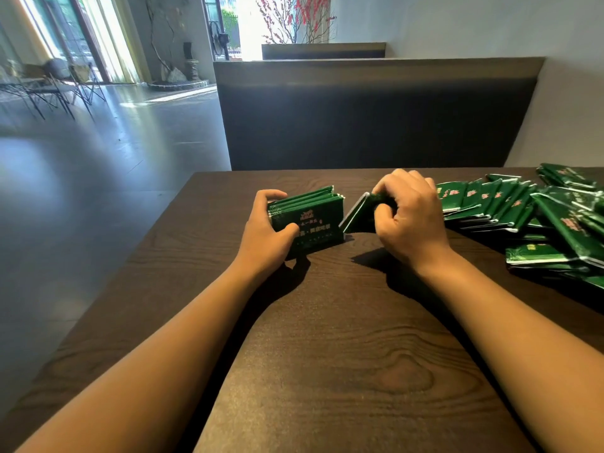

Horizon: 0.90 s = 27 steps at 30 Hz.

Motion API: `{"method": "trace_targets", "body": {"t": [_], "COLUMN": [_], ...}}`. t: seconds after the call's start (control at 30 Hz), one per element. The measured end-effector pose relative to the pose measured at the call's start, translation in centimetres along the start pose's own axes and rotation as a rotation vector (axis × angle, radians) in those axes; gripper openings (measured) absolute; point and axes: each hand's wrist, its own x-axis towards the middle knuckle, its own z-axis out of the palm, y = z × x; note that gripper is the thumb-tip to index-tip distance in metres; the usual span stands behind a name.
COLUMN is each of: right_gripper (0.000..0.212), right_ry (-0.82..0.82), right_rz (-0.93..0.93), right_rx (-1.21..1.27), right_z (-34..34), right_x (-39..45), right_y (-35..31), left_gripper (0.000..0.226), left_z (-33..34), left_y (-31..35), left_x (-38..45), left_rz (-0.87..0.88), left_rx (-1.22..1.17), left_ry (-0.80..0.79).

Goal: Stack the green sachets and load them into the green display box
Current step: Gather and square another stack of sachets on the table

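A green display box point(313, 228) with pale print on its front stands on the dark wooden table point(327, 338), and several green sachets stand upright inside it. My left hand point(264, 233) grips the box's left end, thumb on the front and fingers over the top. Just right of the box, my right hand point(408, 217) holds a small tilted stack of green sachets point(358, 214), its lower edge near the tabletop. A loose heap of green sachets point(529, 214) lies at the right of the table.
A dark upholstered bench back point(376, 116) stands right behind the table's far edge. The table's left edge drops to a glossy grey floor point(98, 152). Chairs and a window are far off at the left.
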Motion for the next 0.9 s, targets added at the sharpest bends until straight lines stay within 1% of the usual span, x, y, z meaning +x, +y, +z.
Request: {"method": "trace_targets", "body": {"t": [0.07, 0.1, 0.13, 0.2, 0.27, 0.33, 0.4, 0.47, 0.53, 0.63, 0.73, 0.8, 0.9], "right_gripper": [0.008, 0.010, 0.015, 0.034, 0.056, 0.072, 0.080, 0.085, 0.090, 0.097, 0.097, 0.094, 0.086], "right_ry": [0.025, 0.010, -0.032, -0.177, -0.283, -0.298, -0.280, -0.285, -0.321, -0.414, -0.453, -0.482, -0.544], "right_rz": [-0.110, -0.145, -0.169, -0.186, -0.151, -0.049, 0.082, 0.213, 0.304, 0.386, 0.436, 0.449, 0.395], "right_rx": [0.036, 0.046, 0.043, -0.016, -0.104, -0.146, -0.076, 0.091, 0.240, 0.387, 0.561, 0.634, 0.622], "right_z": [0.1, 0.3, 0.7, 1.8, 3.0, 3.4, 3.2, 2.9, 2.8, 3.0, 3.1, 3.1, 3.3], "right_x": [-0.2, -0.3, -0.5, -1.1, -1.8, -2.0, -1.8, -1.7, -1.7, -1.8, -1.5, -1.4, -1.6], "right_y": [-1.1, -1.7, -2.3, -3.0, -3.3, -3.3, -2.8, -1.8, -0.8, -0.3, -0.6, -1.0, -1.4], "left_gripper": [0.039, 0.034, 0.030, 0.035, 0.045, 0.050, 0.056, 0.063, 0.069, 0.068, 0.066, 0.068, 0.078], "left_z": [0.1, 0.1, 0.1, 0.2, 0.2, 0.2, 0.2, 0.3, 0.4, 0.5, 0.4, 0.4, 0.4], "left_y": [0.1, 0.2, 0.3, 0.7, 0.9, 1.0, 0.9, 0.5, 0.2, 0.0, 0.0, -0.1, -0.2], "left_x": [-0.1, -0.1, -0.2, -0.5, -0.6, -0.6, -0.5, -0.4, -0.3, -0.3, -0.3, -0.2, -0.1], "left_rz": [-0.026, -0.035, -0.046, -0.091, -0.095, -0.039, -0.001, 0.039, 0.090, 0.129, 0.159, 0.161, 0.139], "left_rx": [-0.056, -0.080, -0.109, -0.193, -0.209, -0.152, -0.091, 0.006, 0.086, 0.099, 0.109, 0.113, 0.106], "left_ry": [-0.030, -0.048, -0.072, -0.115, -0.139, -0.151, -0.160, -0.172, -0.182, -0.163, -0.139, -0.137, -0.171]}}
